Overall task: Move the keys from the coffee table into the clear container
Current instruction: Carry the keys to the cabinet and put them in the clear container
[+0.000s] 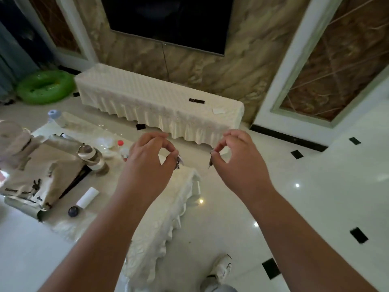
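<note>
My left hand (150, 160) pinches a small bunch of keys (179, 160) between thumb and fingertips, held in the air over the right end of the cloth-covered coffee table (168, 209). Beside it, my right hand (237, 157) pinches a single dark key (210, 161) that hangs down over the floor. The two hands are level and a short gap apart. A clear container (106, 142) sits on the table further back, left of my left hand and partly blurred.
The table also holds a printed cloth bag (40, 173), a jar (92, 157), a white roll (87, 198), a dark ball (73, 211) and a red-capped bottle (123, 149). Behind stands a draped TV bench (160, 102). My shoe (221, 268) rests on glossy tiles.
</note>
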Demonstrator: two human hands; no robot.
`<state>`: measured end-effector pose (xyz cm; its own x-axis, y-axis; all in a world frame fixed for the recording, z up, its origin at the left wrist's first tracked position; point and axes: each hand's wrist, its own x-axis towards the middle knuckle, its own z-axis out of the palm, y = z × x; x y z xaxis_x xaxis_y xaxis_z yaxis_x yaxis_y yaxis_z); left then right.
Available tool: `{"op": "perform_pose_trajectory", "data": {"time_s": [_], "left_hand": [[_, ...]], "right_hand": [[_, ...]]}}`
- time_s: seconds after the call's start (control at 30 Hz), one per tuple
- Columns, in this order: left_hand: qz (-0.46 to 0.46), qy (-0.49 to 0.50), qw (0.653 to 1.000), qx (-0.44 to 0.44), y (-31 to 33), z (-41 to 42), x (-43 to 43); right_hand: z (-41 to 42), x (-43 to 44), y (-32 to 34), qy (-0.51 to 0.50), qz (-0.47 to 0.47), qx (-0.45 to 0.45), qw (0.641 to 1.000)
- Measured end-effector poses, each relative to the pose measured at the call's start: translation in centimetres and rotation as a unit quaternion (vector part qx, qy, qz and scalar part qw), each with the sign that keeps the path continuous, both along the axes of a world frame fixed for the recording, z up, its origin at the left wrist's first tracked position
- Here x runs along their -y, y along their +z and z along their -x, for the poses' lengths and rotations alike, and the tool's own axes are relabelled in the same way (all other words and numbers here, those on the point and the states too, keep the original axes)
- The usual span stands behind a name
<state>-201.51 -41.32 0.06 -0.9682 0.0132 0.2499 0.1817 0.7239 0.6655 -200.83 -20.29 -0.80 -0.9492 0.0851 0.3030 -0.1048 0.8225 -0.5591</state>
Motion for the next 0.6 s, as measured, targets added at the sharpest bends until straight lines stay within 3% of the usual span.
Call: {"op": "perform_pose_trajectory", "data": {"time_s": [0.33, 0.6], "left_hand": [[0.044, -0.124, 0.991, 0.003, -0.9, 6.4, -14.2], [0.048, -0.164, 0.985, -0.010, -0.7, 12.2, -23.8]], "right_hand": [[1.7, -11.9, -1.5, -0.109, -0.010, 0.044, 0.993], [5.5, -21.0, -1.6, -0.156, -0.007, 0.046, 0.987]]}}
